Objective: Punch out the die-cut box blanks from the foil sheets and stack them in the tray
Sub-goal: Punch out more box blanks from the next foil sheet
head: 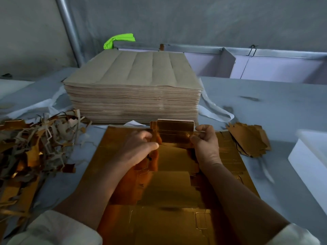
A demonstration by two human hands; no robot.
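A gold foil sheet (169, 188) lies flat on the table in front of me, its die-cut lines visible. At its far edge a gold box blank (174, 134) is lifted partly up out of the sheet. My left hand (139, 149) grips the blank's left end with curled fingers and thumb. My right hand (205, 144) pinches its right end. A small pile of punched-out gold blanks (249, 138) lies on the table to the right. The white tray (311, 161) stands at the right edge, only partly in view.
A tall stack of sheets, brown side up (132, 89), stands just behind the foil sheet. A heap of gold and brown offcut scraps (31, 147) covers the table at the left. Behind are a metal pole (70, 30) and a pale partitioned bin (265, 66).
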